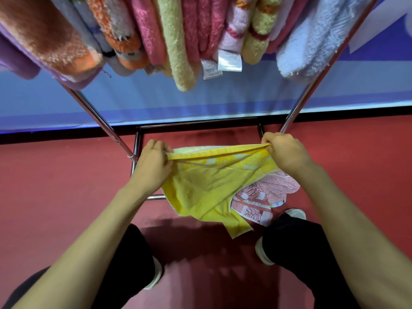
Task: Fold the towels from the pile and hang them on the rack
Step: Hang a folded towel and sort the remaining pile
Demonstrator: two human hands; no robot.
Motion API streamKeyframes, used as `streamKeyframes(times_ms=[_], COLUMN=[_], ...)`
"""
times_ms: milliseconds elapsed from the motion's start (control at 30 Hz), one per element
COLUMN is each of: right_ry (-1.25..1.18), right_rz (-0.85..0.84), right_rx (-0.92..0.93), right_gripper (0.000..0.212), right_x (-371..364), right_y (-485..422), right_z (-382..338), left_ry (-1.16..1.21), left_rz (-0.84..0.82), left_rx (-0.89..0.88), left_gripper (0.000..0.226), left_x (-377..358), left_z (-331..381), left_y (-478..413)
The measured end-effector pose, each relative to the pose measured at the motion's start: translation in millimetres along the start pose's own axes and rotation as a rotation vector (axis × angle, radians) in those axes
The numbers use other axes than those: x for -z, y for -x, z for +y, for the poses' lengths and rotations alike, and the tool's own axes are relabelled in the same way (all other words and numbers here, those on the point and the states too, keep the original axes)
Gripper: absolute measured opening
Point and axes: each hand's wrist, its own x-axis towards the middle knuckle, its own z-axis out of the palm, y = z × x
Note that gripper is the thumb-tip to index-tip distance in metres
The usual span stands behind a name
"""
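Yellow towel (207, 186): held up by its top hem, low in front of the rack (98, 117), above the red floor (55, 186); the hem runs between the two hands with a slight sag; the body hangs skewed, one lower corner pointing down between the person's feet.

Left hand (151, 163): fingers curled, pinching the left end of the hem. Right hand (283, 152): fingers curled, pinching the right end; both grips sit at the very edge of the cloth.

Pink patterned towel (263, 197): lies under and just beside the yellow one, partly covered by it; whether the two touch, cannot tell.

Hung towels (176, 41): packed close along the top of the rack; very little bare rail visible.

Risks, as judged:
- edge pinches are shallow; a shake to straighten the cloth could pull a corner free;
- the lower edge is uneven; folding from this hang would likely give offset halves;
- the trailing corner could drag on the floor or catch the pink towel and lift it along;
- the lower bar (200, 124) lies just behind the hem; a forward swing might snag it;
- the crowded rail may force the new towel against its neighbours and dislodge one.
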Motion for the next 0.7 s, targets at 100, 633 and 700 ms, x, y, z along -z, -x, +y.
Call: streamKeyframes(times_ms=[100, 633, 700], right_ry=[-0.014, -0.563, -0.759], right_rz=[0.012, -0.293, -0.357], right_rx=[-0.008, 0.033, 0.002], right_gripper=[0.031, 0.016, 0.027], right_x=[-3, 0, 0], right_y=[0, -1, 1], right_z=[-4, -29, -32], left_ry=[0.022, 0.991, 1.001], left_rz=[-0.022, -0.233, -0.184], left_rx=[0.064, 0.374, 0.405], left_gripper=[0.015, 0.013, 0.016], left_x=[-1, 1, -1], left_z=[-2, 19, 20], left_y=[-2, -6, -8])
